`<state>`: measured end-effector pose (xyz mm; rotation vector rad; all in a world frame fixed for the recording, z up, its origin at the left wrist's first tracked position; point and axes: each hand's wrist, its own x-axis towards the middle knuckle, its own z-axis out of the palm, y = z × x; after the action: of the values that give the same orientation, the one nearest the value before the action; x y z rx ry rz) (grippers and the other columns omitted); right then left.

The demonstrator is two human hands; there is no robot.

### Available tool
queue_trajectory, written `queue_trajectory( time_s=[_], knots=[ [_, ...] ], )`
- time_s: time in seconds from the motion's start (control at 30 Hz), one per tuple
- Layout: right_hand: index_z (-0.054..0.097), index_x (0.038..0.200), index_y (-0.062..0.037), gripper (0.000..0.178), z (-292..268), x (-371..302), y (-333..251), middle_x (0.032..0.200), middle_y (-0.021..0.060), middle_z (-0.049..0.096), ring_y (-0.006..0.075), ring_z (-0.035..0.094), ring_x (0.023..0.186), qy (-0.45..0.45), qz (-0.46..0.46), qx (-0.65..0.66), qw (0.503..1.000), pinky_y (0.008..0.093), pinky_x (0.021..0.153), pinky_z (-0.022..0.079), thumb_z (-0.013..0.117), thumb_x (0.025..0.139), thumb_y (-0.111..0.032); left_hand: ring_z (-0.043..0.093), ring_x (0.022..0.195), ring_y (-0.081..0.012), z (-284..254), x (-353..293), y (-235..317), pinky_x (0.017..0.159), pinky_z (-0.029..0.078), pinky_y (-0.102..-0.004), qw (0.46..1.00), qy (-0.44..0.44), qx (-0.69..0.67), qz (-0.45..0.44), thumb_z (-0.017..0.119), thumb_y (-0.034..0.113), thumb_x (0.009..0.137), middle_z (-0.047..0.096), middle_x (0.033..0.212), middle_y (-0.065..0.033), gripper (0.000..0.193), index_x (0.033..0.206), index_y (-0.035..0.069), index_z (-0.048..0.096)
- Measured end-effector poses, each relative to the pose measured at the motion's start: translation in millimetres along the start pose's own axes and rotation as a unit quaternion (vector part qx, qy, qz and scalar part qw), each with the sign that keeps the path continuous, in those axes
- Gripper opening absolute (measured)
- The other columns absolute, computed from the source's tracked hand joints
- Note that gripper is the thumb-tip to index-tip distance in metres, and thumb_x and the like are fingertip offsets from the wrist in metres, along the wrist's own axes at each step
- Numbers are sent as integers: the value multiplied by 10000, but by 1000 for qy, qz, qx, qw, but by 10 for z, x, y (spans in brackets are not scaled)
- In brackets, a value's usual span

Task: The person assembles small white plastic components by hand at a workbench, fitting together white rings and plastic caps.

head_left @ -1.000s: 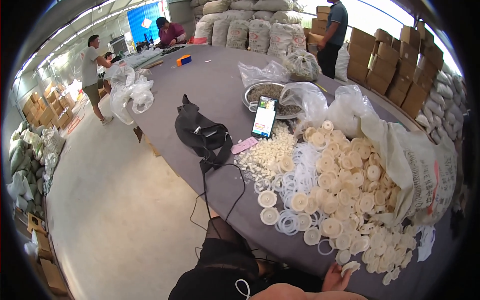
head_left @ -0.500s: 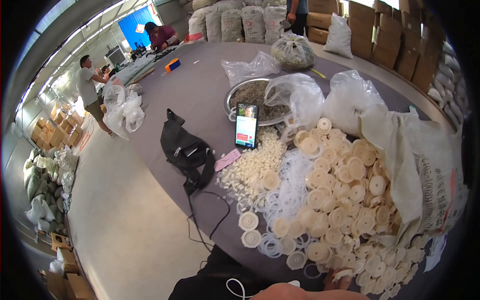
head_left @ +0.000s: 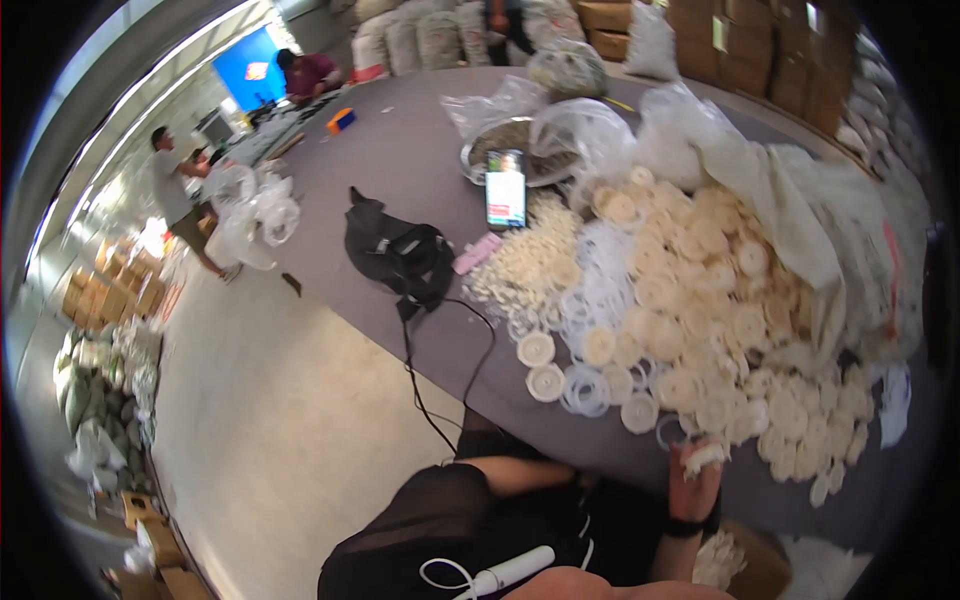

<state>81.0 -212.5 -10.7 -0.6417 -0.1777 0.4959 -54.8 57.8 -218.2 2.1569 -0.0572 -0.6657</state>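
Note:
My right hand (head_left: 688, 492), with a dark band at its wrist, is at the table's near edge. Its fingers are closed on a cream plastic disc (head_left: 708, 456), seen blurred and nearly edge-on. A clear ring (head_left: 672, 432) lies just beside these fingers. Beyond the hand spreads a big heap of round cream discs (head_left: 690, 300). Left of the heap lie translucent rings (head_left: 604, 275) and a pile of small cream pieces (head_left: 530, 260). My left hand does not show; a bare limb (head_left: 520, 472) runs under the table edge, and I cannot tell what it is.
A lit phone (head_left: 506, 190) stands before a metal bowl (head_left: 480, 160). A black bag (head_left: 398, 250) with a cable and a pink slip (head_left: 477, 254) lie left. A woven sack (head_left: 850, 240) backs the discs. Below the table is a carton (head_left: 755, 565). People work far left.
The view has tilted down, so the table's contents sit higher and my lap shows. My right hand, mostly hidden before, is now in plain sight, still with a cream disc in its fingers.

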Motion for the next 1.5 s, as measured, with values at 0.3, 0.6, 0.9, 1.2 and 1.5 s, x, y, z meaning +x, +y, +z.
queue_trajectory(
  time_s=[0.3, 0.6, 0.9, 1.2, 1.5],
  knots=[
    [500, 998, -49, 188, 129, -57, 99, 894, 87, 544, 210, 544, 811, -62, -13, 111, 992, 424, 916, 396, 574, 847, -131, 438, 1190, -221, 304, -235, 1168, 1016, 318, -301, 980, -156, -120, 28, 413, 254, 949, 490, 1269, -151, 391, 1250, 14, 481],
    [507, 1096, -30, 248, 202, 15, 266, 1026, 85, 584, 197, 565, 956, -31, 1, 104, 994, 376, 870, 441, 557, 860, -86, 580, 801, -123, -863, -772, 2134, 707, 458, -257, 951, 236, -154, 125, 546, 135, 877, 615, 890, -56, 166, 950, 1, 610],
    [529, 1039, -44, 238, 192, 59, 586, 990, 36, 588, 131, 563, 912, 55, -3, -119, 991, 304, 838, 447, 611, 816, -64, 581, 782, -157, -1088, -723, 2129, 681, 462, -263, 925, 345, -83, 135, 628, 37, 775, 566, 878, -70, 226, 999, 22, 602],
    [545, 979, -2, 201, 423, -106, 554, 917, 31, 579, 97, 553, 858, -75, 19, -317, 945, 230, 768, 444, 623, 794, 1, 559, 811, -128, -774, -801, 2235, 748, 453, -242, 871, 331, -310, 188, 641, -18, 751, 563, 901, -67, 295, 1044, -5, 612],
    [566, 993, -3, 216, 493, -15, 672, 940, 39, 607, 101, 569, 850, -20, 62, -203, 977, 239, 761, 460, 640, 790, -6, 547, 748, -94, -864, -736, 2238, 675, 434, -198, 833, 341, -399, 176, 647, -36, 750, 565, 843, -40, 262, 1009, -9, 619]
  ],
)
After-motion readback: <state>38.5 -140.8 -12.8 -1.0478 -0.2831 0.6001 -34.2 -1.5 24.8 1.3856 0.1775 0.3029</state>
